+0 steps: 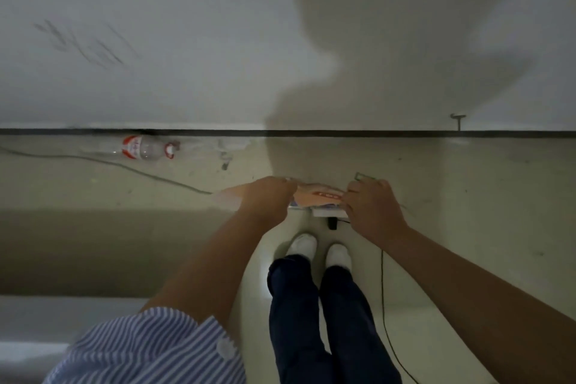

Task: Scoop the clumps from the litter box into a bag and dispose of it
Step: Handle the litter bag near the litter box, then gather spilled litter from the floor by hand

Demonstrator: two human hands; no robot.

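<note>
Bag [314, 196], seemingly, between both hands; bottle [146, 148] beside wall.

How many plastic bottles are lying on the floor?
1. The plastic bottle lies on its side against the wall base, left of the hands. Others may be hidden.

The bag [314, 195] looked like thin, glossy plastic film, pale orange and crinkled; the bottle [146, 148] was clear shiny plastic with a printed label; the floor [93, 184] showed smooth and scuffed, the wall [187, 25] matt painted, the sleeve [149, 349] striped woven cloth
</note>
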